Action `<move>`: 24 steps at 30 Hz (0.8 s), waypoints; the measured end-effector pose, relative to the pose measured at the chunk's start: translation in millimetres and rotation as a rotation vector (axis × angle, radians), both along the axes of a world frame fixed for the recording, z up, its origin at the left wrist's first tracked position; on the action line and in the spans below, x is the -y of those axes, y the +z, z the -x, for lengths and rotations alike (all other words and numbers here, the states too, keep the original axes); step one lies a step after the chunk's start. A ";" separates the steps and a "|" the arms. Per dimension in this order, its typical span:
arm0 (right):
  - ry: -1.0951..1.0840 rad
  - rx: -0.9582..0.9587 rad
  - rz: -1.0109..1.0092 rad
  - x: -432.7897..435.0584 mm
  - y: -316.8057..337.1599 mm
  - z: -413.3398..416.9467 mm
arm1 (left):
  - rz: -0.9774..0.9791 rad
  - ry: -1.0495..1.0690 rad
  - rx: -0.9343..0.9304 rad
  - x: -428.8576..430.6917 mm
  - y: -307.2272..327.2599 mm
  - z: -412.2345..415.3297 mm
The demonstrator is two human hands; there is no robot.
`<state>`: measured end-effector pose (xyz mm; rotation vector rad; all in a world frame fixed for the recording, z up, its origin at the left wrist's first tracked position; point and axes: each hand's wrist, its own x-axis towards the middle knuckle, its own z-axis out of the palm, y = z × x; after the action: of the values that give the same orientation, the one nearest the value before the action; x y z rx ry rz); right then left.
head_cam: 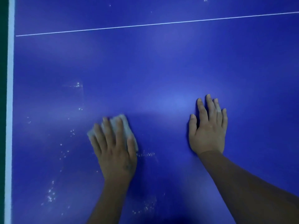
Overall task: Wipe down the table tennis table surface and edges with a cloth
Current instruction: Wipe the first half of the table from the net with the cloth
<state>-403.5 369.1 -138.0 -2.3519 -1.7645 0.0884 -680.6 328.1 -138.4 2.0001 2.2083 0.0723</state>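
Note:
The blue table tennis table (161, 65) fills the view. My left hand (114, 149) lies flat on a small pale cloth (125, 126) and presses it onto the surface at lower centre; the cloth shows past my fingertips and beside my thumb. My right hand (208, 128) rests palm down on the bare table to the right, fingers spread, holding nothing. White specks and smears (51, 194) dot the surface left of and below the cloth.
A white edge stripe (10, 94) runs down the table's left side, with dark green floor (3, 78) beyond it. A thin white line (161, 23) crosses the table in the upper part of the view.

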 end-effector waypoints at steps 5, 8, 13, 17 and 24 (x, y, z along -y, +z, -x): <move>0.001 -0.007 0.040 0.7 0.8 -0.3 | 0.035 0.043 0.006 19.3 2.1 -14.4; -0.008 -0.004 0.039 0.4 0.3 -0.6 | -0.007 0.045 -0.005 -35.9 -0.7 -28.2; -0.001 -0.002 0.027 1.4 1.2 0.7 | -0.061 0.036 0.000 -113.5 -4.7 -65.6; 0.008 -0.010 0.075 4.4 3.0 1.1 | -0.081 -0.049 0.005 -80.1 -5.3 -83.2; 0.064 -0.063 0.114 9.0 13.9 -2.7 | -0.019 -0.252 0.092 104.3 -6.1 -97.9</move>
<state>-400.7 360.1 -124.1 -2.3415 -1.8507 0.2770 -582.7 223.8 -144.5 2.2191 1.8925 0.1515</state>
